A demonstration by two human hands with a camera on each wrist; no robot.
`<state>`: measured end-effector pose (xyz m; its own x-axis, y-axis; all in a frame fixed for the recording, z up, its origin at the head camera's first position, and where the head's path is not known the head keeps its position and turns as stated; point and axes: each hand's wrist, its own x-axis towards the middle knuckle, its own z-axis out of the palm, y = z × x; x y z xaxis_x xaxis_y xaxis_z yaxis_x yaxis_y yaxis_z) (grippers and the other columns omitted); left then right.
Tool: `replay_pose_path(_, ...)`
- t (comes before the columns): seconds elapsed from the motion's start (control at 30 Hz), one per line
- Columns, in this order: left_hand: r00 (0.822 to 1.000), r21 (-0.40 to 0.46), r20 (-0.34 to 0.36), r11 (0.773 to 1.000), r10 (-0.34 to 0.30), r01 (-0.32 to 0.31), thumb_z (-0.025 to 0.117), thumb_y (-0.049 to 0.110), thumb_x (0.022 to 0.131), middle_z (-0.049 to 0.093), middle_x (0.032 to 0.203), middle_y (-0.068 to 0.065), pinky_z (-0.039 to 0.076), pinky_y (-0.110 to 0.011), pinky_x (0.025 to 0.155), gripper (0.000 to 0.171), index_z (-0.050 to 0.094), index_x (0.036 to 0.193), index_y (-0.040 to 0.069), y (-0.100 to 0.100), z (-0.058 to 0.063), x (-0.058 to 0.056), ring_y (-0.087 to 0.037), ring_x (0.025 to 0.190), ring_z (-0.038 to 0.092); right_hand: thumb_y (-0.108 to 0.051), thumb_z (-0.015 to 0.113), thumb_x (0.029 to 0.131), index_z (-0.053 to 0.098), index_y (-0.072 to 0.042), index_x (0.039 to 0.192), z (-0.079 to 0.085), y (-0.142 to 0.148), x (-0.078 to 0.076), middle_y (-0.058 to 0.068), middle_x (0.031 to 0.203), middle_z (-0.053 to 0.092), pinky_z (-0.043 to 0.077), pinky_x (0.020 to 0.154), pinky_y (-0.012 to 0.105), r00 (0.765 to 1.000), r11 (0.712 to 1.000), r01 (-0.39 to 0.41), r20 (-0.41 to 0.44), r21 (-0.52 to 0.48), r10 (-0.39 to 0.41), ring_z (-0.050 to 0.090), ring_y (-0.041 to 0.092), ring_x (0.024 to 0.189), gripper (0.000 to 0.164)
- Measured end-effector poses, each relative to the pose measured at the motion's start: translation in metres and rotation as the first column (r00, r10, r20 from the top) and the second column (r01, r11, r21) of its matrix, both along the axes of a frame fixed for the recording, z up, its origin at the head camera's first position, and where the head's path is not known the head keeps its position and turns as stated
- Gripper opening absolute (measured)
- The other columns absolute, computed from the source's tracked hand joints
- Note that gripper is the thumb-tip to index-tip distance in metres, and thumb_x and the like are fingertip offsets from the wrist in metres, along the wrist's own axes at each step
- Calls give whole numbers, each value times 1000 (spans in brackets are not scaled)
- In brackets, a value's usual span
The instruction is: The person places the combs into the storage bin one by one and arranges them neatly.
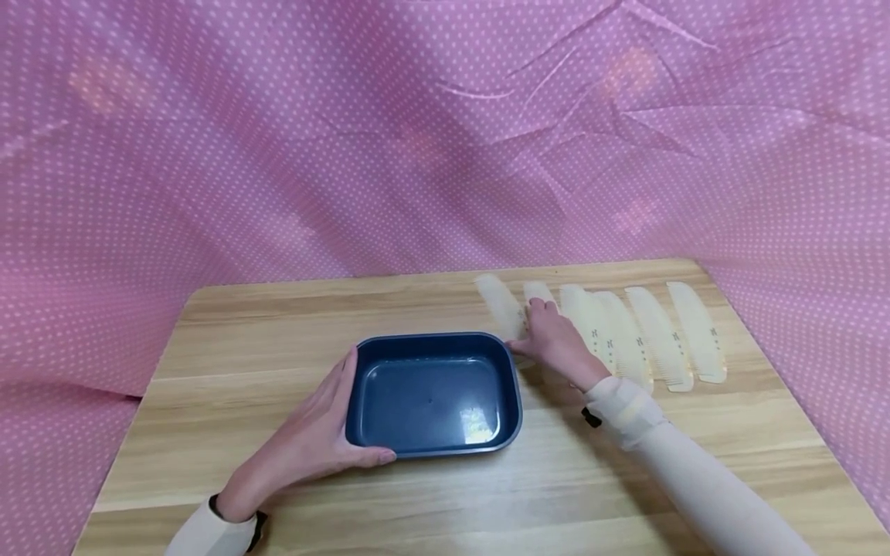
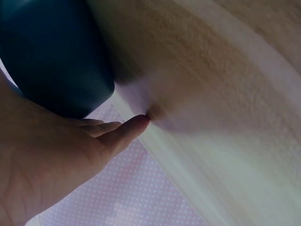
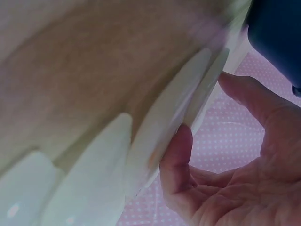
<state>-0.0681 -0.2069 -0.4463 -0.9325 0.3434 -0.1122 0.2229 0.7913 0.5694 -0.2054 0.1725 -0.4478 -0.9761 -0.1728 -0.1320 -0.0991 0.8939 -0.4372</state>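
A dark blue rectangular tray (image 1: 431, 398) sits on the wooden table, nothing in its bowl. My left hand (image 1: 313, 432) holds its left end, the thumb along the near rim and the fingers along the left side. Several pale cream combs (image 1: 688, 332) lie side by side to the right of the tray. Over the leftmost two, my right hand (image 1: 556, 340) reaches with thumb and fingers apart, its thumb close to the tray's right rim. In the right wrist view, a fingertip is right at the edge of a comb (image 3: 171, 113); the palm hides part of the row in the head view.
The wooden table (image 1: 243, 340) extends left of the tray and toward the near side. Pink polka-dot cloth (image 1: 389, 154) hangs behind it and along both sides. The combs bear small dark marks, and some overlap.
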Motion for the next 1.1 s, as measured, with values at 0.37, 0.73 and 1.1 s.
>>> replay_pose_path(0.37, 1000, 15, -17, 1000, 2, -2, 85, 82, 74, 11, 180, -21, 36, -75, 115, 154, -12, 175, 18, 1, 0, -2, -46, 161, 23, -31, 86, 93, 56, 8, 139, 2, 6, -4, 23, 117, 65, 56, 90, 50, 997, 998, 11, 76, -65, -6, 60, 33, 95, 68)
replay_pose_path(0.73, 1000, 26, -17, 1000, 10, -9, 84, 82, 75, 7, 181, -19, 35, -75, 115, 153, -14, 175, 19, 2, 0, 1, -46, 162, 20, -14, 76, 102, 62, 3, 115, 5, 19, -3, 14, 100, 69, 56, 81, 39, 996, 954, -24, 72, -299, 48, 64, 27, 90, 26)
replay_pose_path(1.1, 998, 121, 50, 992, 35, -41, 91, 72, 76, 5, 181, -21, 26, -81, 116, 154, -15, 175, 18, 5, -2, 10, -50, 161, 19, 1, 69, 104, 58, 8, 115, 3, 24, 12, 17, 108, 62, 55, 77, 27, 991, 824, 19, 120, -566, 59, 64, 27, 98, 17)
